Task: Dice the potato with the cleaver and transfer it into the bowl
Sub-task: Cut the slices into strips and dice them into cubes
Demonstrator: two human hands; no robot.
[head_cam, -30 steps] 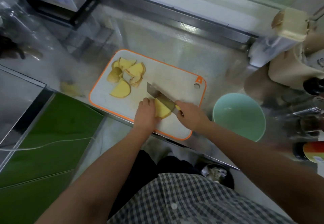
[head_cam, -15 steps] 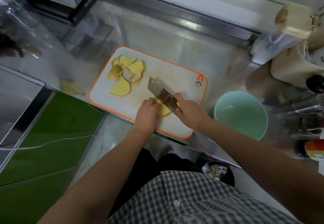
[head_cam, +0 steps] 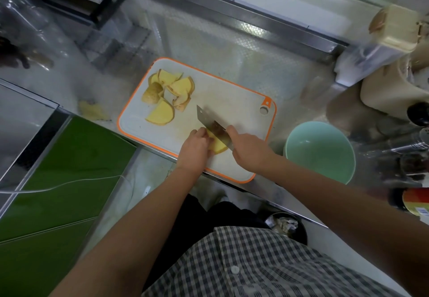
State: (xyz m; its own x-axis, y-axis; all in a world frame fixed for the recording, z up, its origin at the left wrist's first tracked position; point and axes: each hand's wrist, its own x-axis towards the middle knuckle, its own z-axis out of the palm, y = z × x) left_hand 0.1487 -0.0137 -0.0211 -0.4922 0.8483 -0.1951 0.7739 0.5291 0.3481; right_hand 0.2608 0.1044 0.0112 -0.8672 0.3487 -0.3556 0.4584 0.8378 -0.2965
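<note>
A white cutting board with an orange rim lies on the steel counter. My left hand holds a yellow potato piece down near the board's front edge, fingers curled on it. My right hand grips the handle of the cleaver, whose blade rests across the piece, tip pointing up-left. Several cut potato slices lie piled at the board's far left corner. An empty pale green bowl stands to the right of the board.
A potato scrap lies on the counter left of the board. Bottles and jars crowd the right edge, with a beige container behind. A green surface sits at lower left; a bin stands below the counter edge.
The cleaver lifted off the potato piece, shifted slightly left, then came down on it again. My left hand has edged back along the piece.
</note>
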